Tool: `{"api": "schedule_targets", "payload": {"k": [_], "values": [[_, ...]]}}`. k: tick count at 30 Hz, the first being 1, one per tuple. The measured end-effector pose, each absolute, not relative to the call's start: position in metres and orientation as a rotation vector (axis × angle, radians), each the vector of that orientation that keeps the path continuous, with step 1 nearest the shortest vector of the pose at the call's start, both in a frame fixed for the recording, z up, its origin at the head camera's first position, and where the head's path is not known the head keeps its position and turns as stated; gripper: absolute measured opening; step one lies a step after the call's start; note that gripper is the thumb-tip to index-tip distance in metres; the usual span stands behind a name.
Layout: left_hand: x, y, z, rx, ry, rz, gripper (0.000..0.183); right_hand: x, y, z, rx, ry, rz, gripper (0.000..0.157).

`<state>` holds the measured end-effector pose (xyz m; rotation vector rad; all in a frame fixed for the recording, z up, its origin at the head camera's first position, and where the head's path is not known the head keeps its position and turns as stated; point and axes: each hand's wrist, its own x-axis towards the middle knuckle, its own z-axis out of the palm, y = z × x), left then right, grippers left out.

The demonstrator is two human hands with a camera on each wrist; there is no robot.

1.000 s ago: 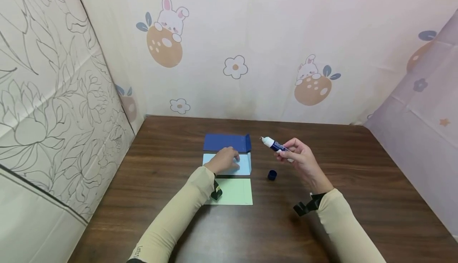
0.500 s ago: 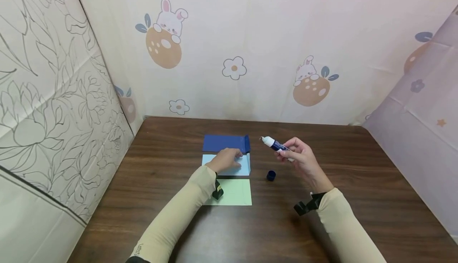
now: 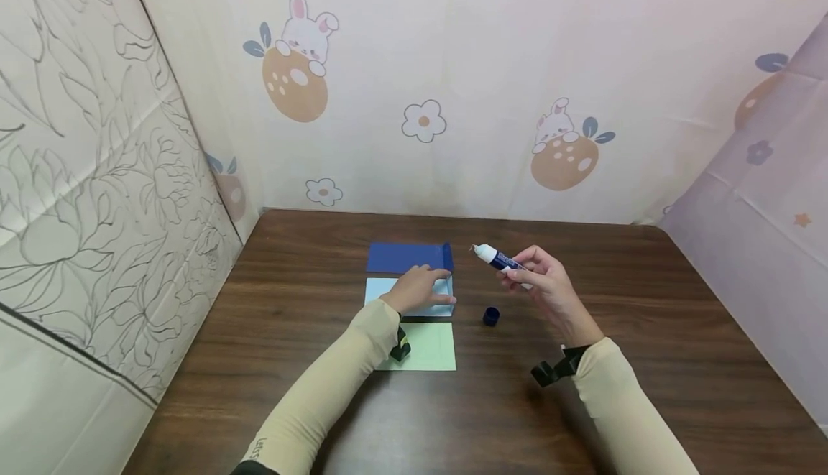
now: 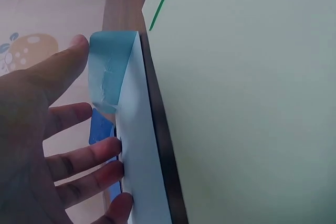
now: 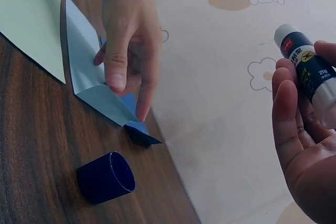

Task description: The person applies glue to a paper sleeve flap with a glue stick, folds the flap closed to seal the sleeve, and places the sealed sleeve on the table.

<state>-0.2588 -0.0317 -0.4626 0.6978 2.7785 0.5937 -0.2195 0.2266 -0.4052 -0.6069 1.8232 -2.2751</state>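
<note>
Over the light blue paper (image 3: 377, 289) is my left hand (image 3: 417, 289), its thumb and index finger spread toward the raised flap (image 4: 111, 69) at the right edge. In the left wrist view some fingertips meet the paper's edge; no fingers curl round it. A glue stick (image 3: 498, 258), uncapped, points up and left in my right hand (image 3: 548, 287), which grips its lower part between thumb and fingers. A few thin strands hang at its white tip. Its dark blue cap (image 3: 491, 316) lies on the table between the hands.
Beyond the light blue paper lies a dark blue paper (image 3: 404, 257) with its right edge folded up. A pale green paper (image 3: 433, 349) lies nearer, partly under the left forearm. Printed cloth (image 3: 481, 173) hangs behind the wooden table (image 3: 291, 360).
My left hand has shifted rightward, from the middle of the light blue paper to its flap, and its fingers have spread. The right hand holds the glue stick almost still.
</note>
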Motion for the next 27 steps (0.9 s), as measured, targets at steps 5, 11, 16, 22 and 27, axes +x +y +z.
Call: {"api": "schedule_targets", "payload": {"k": [5, 11, 16, 22, 27], "values": [[-0.257, -0.03, -0.462, 0.679, 2.803, 0.535, 0.069, -0.22, 0.225, -0.405, -0.596, 1.828, -2.271, 0.018], [-0.255, -0.026, -0.461, 0.682, 2.809, 0.502, 0.07, -0.222, 0.223, -0.408, -0.559, 1.83, -2.273, 0.018], [-0.255, -0.027, -0.462, 0.698, 2.82, 0.482, 0.069, -0.222, 0.223, -0.41, -0.554, 1.827, -2.271, 0.021], [-0.257, -0.034, -0.467, 0.765, 2.812, 0.506, 0.065, -0.22, 0.225, -0.41, -0.588, 1.791, -2.313, 0.022], [-0.258, -0.039, -0.468, 0.777, 2.81, 0.539, 0.063, -0.221, 0.228, -0.411, -0.581, 1.793, -2.309, 0.022]]}}
